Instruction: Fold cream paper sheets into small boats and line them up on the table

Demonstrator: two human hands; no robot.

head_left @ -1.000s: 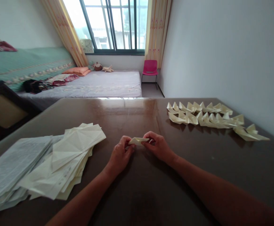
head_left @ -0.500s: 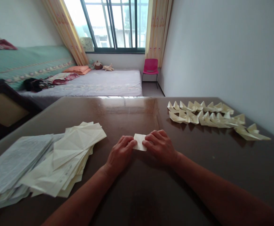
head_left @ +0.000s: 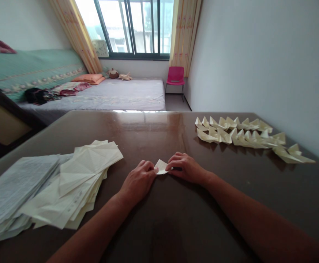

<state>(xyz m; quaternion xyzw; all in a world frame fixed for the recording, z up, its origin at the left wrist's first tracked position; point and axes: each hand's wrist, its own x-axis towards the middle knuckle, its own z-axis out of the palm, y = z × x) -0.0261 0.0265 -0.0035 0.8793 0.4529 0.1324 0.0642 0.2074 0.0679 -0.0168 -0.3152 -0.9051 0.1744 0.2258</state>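
Observation:
A small folded piece of cream paper [head_left: 161,166] is held between my two hands, just above or on the brown table [head_left: 154,135]. My left hand [head_left: 140,177] pinches its left corner, thumb uppermost. The right corner is pinched by my right hand [head_left: 186,167], with fingers curled over. Its upper edge now shows as a peak. To the left lies a loose stack of creased cream sheets [head_left: 90,166]. At the right stand rows of folded paper boats [head_left: 239,135].
A thick pile of printed paper [head_left: 19,186] sits at the table's left, partly under the creased sheets. Beyond the table are a bed [head_left: 126,95], a pink chair [head_left: 175,76] and a window. A white wall [head_left: 258,54] runs along the right.
The folded paper has turned from a flat squarish shape to one with a pointed top. My right hand has shifted slightly and its fingers have lifted a little.

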